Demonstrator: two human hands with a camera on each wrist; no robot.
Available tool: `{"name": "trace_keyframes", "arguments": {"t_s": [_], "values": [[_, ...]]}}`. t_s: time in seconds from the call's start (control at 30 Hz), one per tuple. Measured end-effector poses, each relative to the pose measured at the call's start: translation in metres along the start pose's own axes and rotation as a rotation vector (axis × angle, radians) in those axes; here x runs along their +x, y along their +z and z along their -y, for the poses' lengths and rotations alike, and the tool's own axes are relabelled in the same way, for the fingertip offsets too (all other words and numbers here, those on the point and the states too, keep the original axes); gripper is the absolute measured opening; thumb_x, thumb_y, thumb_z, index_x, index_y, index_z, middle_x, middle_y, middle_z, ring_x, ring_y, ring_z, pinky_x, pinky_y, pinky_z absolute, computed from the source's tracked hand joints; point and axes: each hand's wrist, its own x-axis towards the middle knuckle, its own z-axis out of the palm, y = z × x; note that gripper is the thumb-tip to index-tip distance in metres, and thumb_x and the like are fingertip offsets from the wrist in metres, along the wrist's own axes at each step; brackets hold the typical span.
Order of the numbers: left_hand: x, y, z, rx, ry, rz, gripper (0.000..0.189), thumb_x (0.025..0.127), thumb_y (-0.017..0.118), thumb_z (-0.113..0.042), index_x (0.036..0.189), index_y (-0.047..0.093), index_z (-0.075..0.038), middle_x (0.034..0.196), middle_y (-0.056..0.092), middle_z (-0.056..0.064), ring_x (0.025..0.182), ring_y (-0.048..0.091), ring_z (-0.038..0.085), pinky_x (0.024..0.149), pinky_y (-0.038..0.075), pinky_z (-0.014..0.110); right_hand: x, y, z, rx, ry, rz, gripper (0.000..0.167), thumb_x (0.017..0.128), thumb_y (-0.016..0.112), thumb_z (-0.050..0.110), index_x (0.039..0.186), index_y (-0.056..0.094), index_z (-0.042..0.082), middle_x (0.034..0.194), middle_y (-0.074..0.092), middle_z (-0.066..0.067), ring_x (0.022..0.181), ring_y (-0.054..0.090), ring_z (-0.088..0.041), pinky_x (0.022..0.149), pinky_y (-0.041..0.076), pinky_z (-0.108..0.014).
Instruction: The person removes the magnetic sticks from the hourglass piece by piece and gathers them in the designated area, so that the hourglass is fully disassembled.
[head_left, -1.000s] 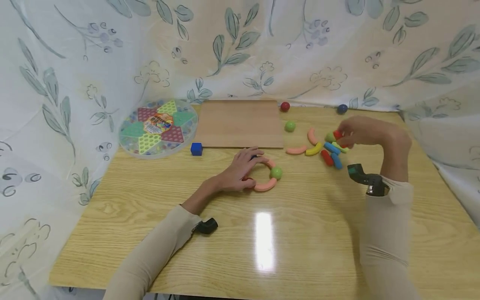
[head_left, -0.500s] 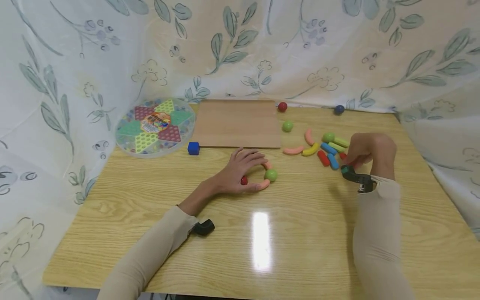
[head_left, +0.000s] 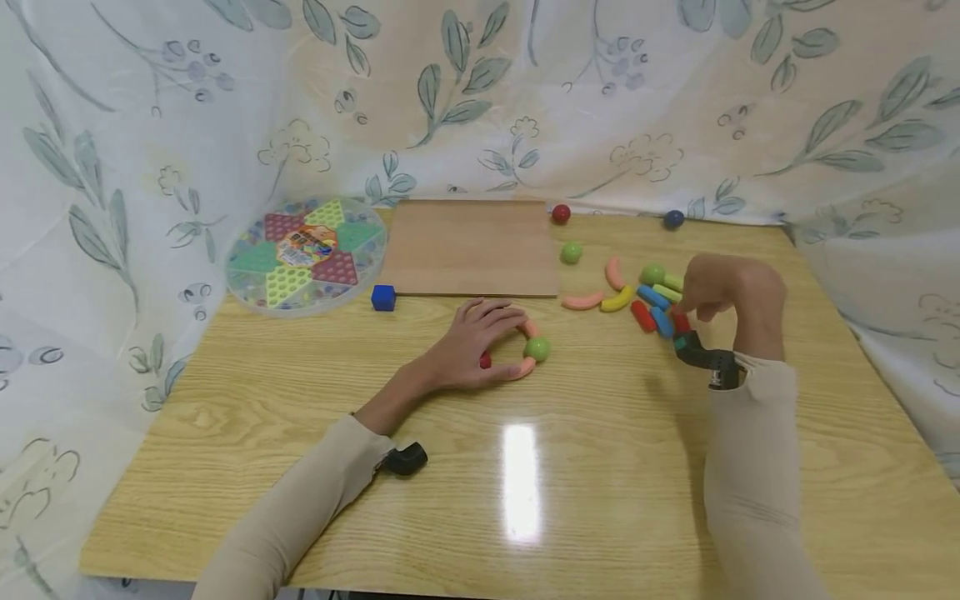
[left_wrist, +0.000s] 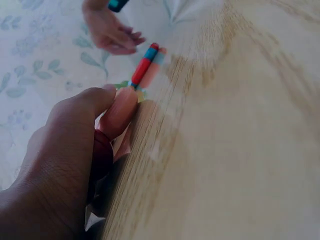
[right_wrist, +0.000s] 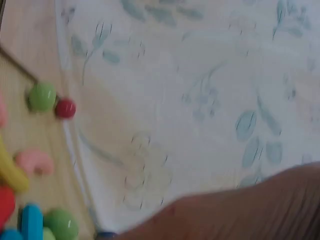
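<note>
My left hand (head_left: 465,348) curves round a small ring of coloured toy pieces lying on the table. Its thumb lies along a lower pink curved piece (head_left: 527,367), while the fingertips reach an upper one (head_left: 528,328). A green ball (head_left: 537,349) sits between those two at the right. Part of a red ball (head_left: 485,360) shows inside the hand; the rest of the ring is hidden. My right hand (head_left: 731,287) is at the right-hand cluster, a fingertip touching a red stubby piece (head_left: 680,323) beside a blue piece (head_left: 662,322).
A yellow curved piece (head_left: 617,299), pink pieces and several green, blue and red pieces lie near the right hand. Behind are a brown board (head_left: 472,250), a round game case (head_left: 306,257) and a blue cube (head_left: 383,297). Loose balls lie near the back curtain (head_left: 652,100).
My right hand has brought a red piece from behind the cluster to its near right side and loosened its fingers. My left thumb has moved outward along the pink piece.
</note>
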Motion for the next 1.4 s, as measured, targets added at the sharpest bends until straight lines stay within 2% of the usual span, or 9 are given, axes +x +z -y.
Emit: {"name": "trace_keyframes", "arguments": {"t_s": [0.1,0.17,0.23,0.37,0.53,0.97,1.07,1.23,1.4], "values": [[0.001,-0.002,-0.001,-0.001,-0.019,0.014,0.069,0.097,0.062,-0.053,0.156,0.047,-0.019,0.164,0.044,0.002,0.159,0.027,0.028,0.123,0.02,0.061,0.0,0.002,0.034,-0.045,-0.202,-0.032,0.013,0.098,0.069,0.018,0.102,0.069,0.005,0.092,0.068,-0.005,0.081,0.06,-0.017,0.075,0.052,-0.036],[0.002,-0.003,-0.001,0.006,-0.029,0.027,0.07,0.099,0.059,-0.054,0.157,0.045,-0.018,0.165,0.042,0.003,0.159,0.026,0.029,0.122,0.022,0.061,0.004,0.01,0.06,-0.053,-0.343,-0.015,0.033,0.097,0.071,0.016,0.128,0.064,0.006,0.118,0.069,-0.013,0.103,0.065,-0.024,0.088,0.056,-0.043],[0.002,-0.002,-0.001,0.008,-0.033,0.038,0.07,0.102,0.052,-0.057,0.159,0.043,-0.016,0.166,0.04,0.004,0.159,0.026,0.029,0.122,0.022,0.061,0.013,0.022,0.084,-0.058,-0.447,0.037,0.039,0.097,0.073,0.014,0.134,0.061,0.009,0.127,0.067,-0.017,0.11,0.068,-0.027,0.095,0.056,-0.047],[0.002,0.0,-0.001,0.023,-0.021,0.035,0.076,0.107,0.029,-0.065,0.162,0.039,-0.013,0.168,0.039,0.006,0.159,0.027,0.029,0.124,0.02,0.06,0.033,0.048,0.121,-0.1,-0.561,0.112,0.042,0.096,0.074,0.011,0.136,0.058,0.011,0.127,0.066,-0.015,0.108,0.068,-0.025,0.095,0.056,-0.043],[0.001,0.0,-0.003,0.098,-0.021,0.057,0.078,0.107,0.03,-0.064,0.164,0.031,-0.012,0.171,0.034,0.006,0.16,0.026,0.029,0.124,0.02,0.059,0.048,0.068,0.144,-0.195,-0.649,0.043,0.028,0.094,0.075,0.009,0.12,0.065,0.007,0.104,0.067,-0.005,0.091,0.056,-0.019,0.082,0.047,-0.032],[0.005,-0.011,-0.01,0.217,-0.052,0.195,0.072,0.108,0.043,-0.052,0.167,0.023,-0.016,0.175,0.025,0.0,0.162,0.018,0.024,0.121,0.024,0.058,0.041,0.066,0.157,-0.293,-0.631,0.059,0.007,0.093,0.069,0.006,0.098,0.073,0.008,0.081,0.055,0.003,0.074,0.048,-0.012,0.068,0.039,-0.024],[0.007,-0.013,-0.01,0.216,-0.058,0.215,0.072,0.108,0.041,-0.053,0.167,0.021,-0.016,0.176,0.023,0.0,0.163,0.017,0.025,0.121,0.023,0.059,0.037,0.064,0.156,-0.311,-0.603,0.079,0.017,0.091,0.066,0.003,0.103,0.077,0.009,0.087,0.063,0.001,0.074,0.048,-0.012,0.067,0.039,-0.024],[0.008,-0.015,-0.009,0.205,-0.061,0.215,0.074,0.108,0.042,-0.054,0.167,0.021,-0.015,0.176,0.021,0.001,0.163,0.016,0.027,0.12,0.022,0.06,0.025,0.059,0.146,-0.326,-0.509,0.117,0.031,0.094,0.066,0.005,0.124,0.075,0.007,0.12,0.073,-0.008,0.086,0.057,-0.014,0.078,0.05,-0.029],[0.005,-0.013,-0.007,0.161,-0.074,0.217,0.076,0.106,0.045,-0.053,0.168,0.018,-0.016,0.177,0.019,-0.001,0.163,0.015,0.025,0.119,0.021,0.062,0.007,0.054,0.118,-0.231,-0.505,0.087,0.024,0.099,0.066,0.01,0.122,0.067,0.003,0.105,0.067,-0.009,0.08,0.053,-0.013,0.074,0.048,-0.028]]}}
